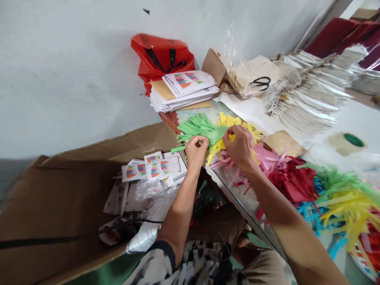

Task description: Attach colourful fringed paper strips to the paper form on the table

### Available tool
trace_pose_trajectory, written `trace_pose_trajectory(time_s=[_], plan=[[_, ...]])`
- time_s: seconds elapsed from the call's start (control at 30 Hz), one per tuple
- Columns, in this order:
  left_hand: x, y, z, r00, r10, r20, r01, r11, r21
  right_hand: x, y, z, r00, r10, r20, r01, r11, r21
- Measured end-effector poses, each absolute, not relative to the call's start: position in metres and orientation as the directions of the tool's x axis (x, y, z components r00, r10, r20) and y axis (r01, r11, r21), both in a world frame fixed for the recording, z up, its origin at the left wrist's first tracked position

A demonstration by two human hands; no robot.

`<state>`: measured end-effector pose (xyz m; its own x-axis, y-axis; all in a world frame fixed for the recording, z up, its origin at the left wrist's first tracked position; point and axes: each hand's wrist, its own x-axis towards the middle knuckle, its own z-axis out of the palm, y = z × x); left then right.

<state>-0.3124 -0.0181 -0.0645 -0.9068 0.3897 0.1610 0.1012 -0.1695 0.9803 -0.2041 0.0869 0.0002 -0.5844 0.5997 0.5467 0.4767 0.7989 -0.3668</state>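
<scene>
A green tissue-paper tassel (197,126) with a cut fringe is spread between my two hands over the table edge. My left hand (197,152) pinches its lower edge, thumb and fingertips together. At its uncut end, my right hand (240,144) is closed in a pinch on the green paper. Just behind and under it lies a yellow fringed tassel (228,119). Pink fringed paper (268,158) sits beside my right forearm, with dark red fringed paper (293,178) further right.
A cardboard box (44,206) with printed cards (162,168) and plastic stands at left. Behind are stacked cards (190,85), a red bag (163,51), scissors (261,82) and bundled white paper (311,95). A tape roll (346,142) and mixed coloured tassels (346,202) lie right.
</scene>
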Motion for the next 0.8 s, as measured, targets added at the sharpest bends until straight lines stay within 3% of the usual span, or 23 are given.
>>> trace_pose_trajectory(time_s=[0.07,0.23,0.4,0.5,0.6,0.7,0.8], plan=[[-0.314,-0.017,-0.067,-0.91,0.39,0.141,0.073,-0.184,0.98,-0.202,0.088,0.004,-0.576,0.601,0.554,0.461,0.799,-0.387],[-0.309,-0.013,-0.069,-0.881,0.459,0.113,-0.005,-0.248,0.969,-0.202,0.074,-0.001,-0.743,0.442,0.503,0.367,0.897,-0.246],[-0.307,-0.014,-0.067,-0.874,0.477,0.093,-0.039,-0.259,0.965,-0.208,0.074,-0.007,-0.753,0.491,0.438,0.437,0.871,-0.225],[-0.31,-0.015,-0.067,-0.895,0.439,0.084,-0.015,-0.218,0.976,-0.209,0.082,-0.003,-0.706,0.535,0.464,0.422,0.844,-0.33],[-0.311,-0.017,-0.066,-0.912,0.398,0.099,0.018,-0.203,0.979,-0.208,0.093,0.003,-0.632,0.636,0.444,0.365,0.749,-0.553],[-0.308,-0.022,-0.06,-0.916,0.306,0.258,0.216,-0.163,0.963,-0.207,0.099,0.005,-0.593,0.721,0.359,0.317,0.619,-0.719],[-0.301,-0.026,-0.05,-0.835,0.307,0.456,0.451,-0.092,0.888,-0.207,0.098,0.005,-0.577,0.741,0.343,0.307,0.586,-0.75]])
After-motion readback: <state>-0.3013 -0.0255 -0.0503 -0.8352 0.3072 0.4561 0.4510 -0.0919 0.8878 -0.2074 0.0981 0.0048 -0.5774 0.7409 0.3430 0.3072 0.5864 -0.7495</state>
